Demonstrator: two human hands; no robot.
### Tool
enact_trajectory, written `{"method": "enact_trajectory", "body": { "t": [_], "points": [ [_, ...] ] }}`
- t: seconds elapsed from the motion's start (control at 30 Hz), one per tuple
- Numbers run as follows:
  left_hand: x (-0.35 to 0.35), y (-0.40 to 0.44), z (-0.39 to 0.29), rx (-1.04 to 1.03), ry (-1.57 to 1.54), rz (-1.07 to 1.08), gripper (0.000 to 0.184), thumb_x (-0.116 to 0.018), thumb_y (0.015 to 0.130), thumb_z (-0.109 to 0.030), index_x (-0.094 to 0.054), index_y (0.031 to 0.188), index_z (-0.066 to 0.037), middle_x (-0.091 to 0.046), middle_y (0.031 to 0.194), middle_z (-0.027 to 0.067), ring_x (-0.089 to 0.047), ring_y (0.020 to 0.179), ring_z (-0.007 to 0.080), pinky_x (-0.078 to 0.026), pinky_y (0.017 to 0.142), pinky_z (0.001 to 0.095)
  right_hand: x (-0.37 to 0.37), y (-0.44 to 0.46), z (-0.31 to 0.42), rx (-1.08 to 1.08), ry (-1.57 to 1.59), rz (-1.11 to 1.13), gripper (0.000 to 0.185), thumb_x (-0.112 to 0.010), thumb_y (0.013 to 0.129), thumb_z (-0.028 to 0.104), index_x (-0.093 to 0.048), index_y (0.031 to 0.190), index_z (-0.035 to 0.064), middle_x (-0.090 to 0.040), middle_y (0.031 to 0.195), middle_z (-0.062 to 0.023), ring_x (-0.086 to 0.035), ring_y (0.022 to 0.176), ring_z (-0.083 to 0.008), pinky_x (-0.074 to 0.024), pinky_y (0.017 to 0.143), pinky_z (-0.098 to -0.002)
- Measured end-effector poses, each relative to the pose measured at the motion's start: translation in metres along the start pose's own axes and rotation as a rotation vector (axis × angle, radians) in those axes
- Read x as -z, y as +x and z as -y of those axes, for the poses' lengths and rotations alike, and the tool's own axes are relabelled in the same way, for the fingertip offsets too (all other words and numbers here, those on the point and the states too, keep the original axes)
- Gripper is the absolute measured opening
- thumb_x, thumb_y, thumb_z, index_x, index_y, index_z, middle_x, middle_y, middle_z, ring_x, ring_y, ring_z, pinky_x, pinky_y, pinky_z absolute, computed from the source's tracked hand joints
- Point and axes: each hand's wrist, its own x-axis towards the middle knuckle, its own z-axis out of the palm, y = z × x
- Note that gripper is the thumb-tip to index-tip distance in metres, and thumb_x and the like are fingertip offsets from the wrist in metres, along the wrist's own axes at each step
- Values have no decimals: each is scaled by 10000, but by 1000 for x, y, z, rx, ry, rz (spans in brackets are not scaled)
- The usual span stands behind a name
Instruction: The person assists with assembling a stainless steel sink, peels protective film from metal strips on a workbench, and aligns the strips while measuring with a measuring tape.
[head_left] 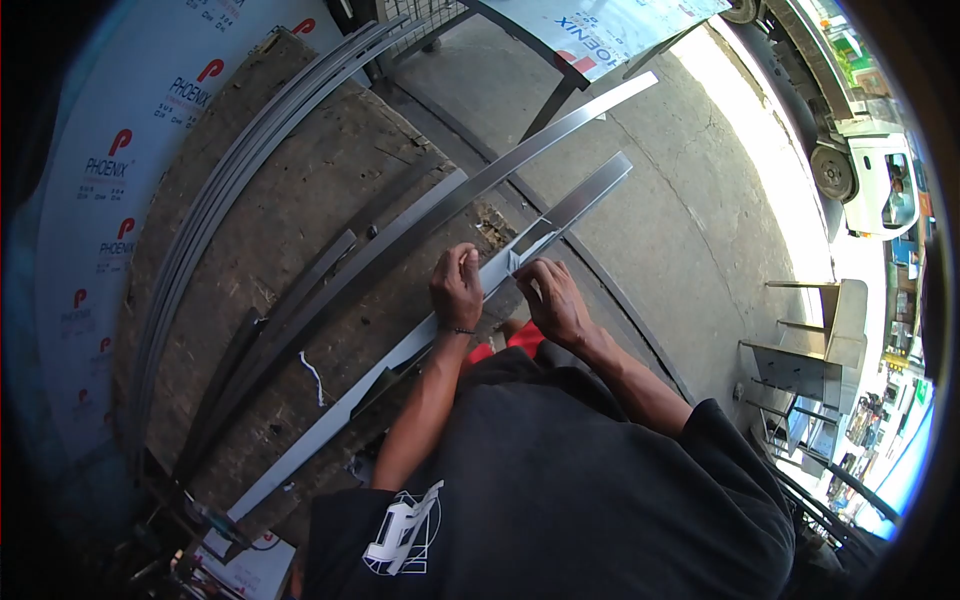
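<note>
Left grip (460, 285) and right grip (555, 302) curl at a metal strip (404, 349); whether clamped, I cannot tell.

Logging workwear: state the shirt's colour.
Black shirt with a white print; clearest in the head view.

A long, narrow, flat strip of silver-grey metal (590, 192) lies aslant, one end between seven and eight o'clock, the other between one and two. Its upper stretch is bare and softly shiny. A pale blue-white, thin sheet of film (340, 416) runs along the rest toward the seven-to-eight o'clock end, creased and gathered just one-o'clock-ward of centre.
</note>
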Motion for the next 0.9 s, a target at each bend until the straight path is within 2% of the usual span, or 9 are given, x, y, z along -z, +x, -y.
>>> {"method": "enact_trajectory", "body": {
  "t": [0.17, 0.2, 0.27, 0.5, 0.6, 0.67, 0.8, 0.87, 0.9],
  "points": [
    [-5, -3, 9, 20, -13, -16, 182, -574, 1044, -180, -663, 1060, -22, -682, 903, 116, -675, 761, 226, -522, 663, 349, 26, -18, 29, -12, 204, 128, 130, -636, 902, 26, -585, 1021, 36, -626, 995, -131, -612, 978, -329, -477, 884, -416],
    [-5, -4, 9, 19, -11, -12, 182, -574, 1044, -180, -663, 1060, -22, -682, 903, 116, -675, 761, 226, -522, 663, 349, 32, -21, 35, -30, 274, 213, 138, -648, 898, 17, -588, 1022, 34, -638, 1023, -128, -621, 1000, -327, -492, 890, -417],
    [-5, -4, 9, 97, -59, -14, 186, -574, 1040, -209, -655, 1047, -42, -689, 930, 145, -682, 822, 329, -530, 693, 401, 45, -25, 44, -30, 356, 227, 129, -644, 909, 18, -590, 1026, 33, -645, 1047, -128, -630, 1014, -319, -501, 885, -413],
    [0, 0, 1, 174, -105, 5, 207, -565, 1050, -216, -665, 1060, -35, -692, 932, 125, -676, 784, 287, -524, 686, 376, 60, -34, 35, -210, 555, 108, 143, -665, 922, 28, -606, 1046, -12, -679, 989, -136, -683, 974, -275, -530, 855, -373],
    [5, 3, 2, 146, -165, -39, 213, -579, 1048, -240, -656, 1039, -41, -672, 892, 104, -661, 752, 260, -515, 661, 364, 60, -21, 19, -359, 414, -80, 92, -689, 927, 45, -639, 980, -11, -694, 942, -114, -664, 897, -207, -513, 808, -334],
    [16, 11, 1, -31, 42, 61, 224, -596, 1041, -258, -647, 986, -47, -645, 852, 82, -634, 705, 226, -506, 639, 347, 67, -8, 14, -323, 354, -78, 100, -699, 923, 58, -648, 975, -11, -689, 928, -106, -652, 870, -194, -505, 783, -329],
    [35, 28, -39, -177, 22, 72, 299, -592, 1048, -307, -636, 938, -32, -625, 834, 65, -599, 748, 136, -486, 679, 308, 75, 15, 21, -227, 317, -21, 127, -703, 920, 77, -655, 1002, -9, -674, 887, -112, -632, 791, -210, -494, 719, -344],
    [46, 37, -62, 262, -284, 462, 277, -615, 1036, -284, -656, 955, -22, -614, 795, 62, -586, 748, 109, -485, 699, 302, 75, 29, 24, -188, 345, 15, 135, -702, 920, 78, -654, 1010, -11, -670, 882, -121, -628, 777, -222, -495, 712, -348],
    [48, 40, -71, 269, -271, 448, 277, -615, 1036, -284, -656, 955, -22, -614, 795, 62, -586, 748, 109, -485, 699, 302, 76, 35, 26, -179, 336, 51, 137, -694, 922, 83, -652, 1016, -7, -672, 906, -138, -649, 805, -256, -505, 720, -364]
  ]
}}
